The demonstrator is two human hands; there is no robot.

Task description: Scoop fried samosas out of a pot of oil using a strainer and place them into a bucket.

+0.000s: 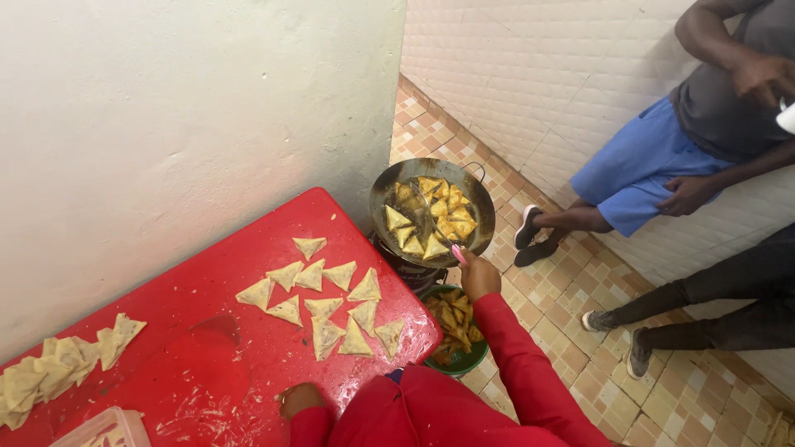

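Red sleeves nearest. Left hand [300, 399] rested closed on the red tabletop [207, 348], gripping nothing visible. Right hand [479, 276] was closed around a pink-handled skimmer [439, 225] reaching ahead into the wok [431, 211] of frying samosas [431, 217]. Risk: hot oil could splash the right hand; bystanders' legs [571, 219] stood near.

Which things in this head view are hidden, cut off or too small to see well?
- Burner under the frying pan: hidden by the pan and the red table.
- Tool in the right hand: only a pink handle tip shows; its wire end is too thin to make out.
- Left hand: fingers partly hidden behind the red sleeve.
- Plastic container: cut off by the bottom edge.
- Two bystanders: cut off by the right edge.
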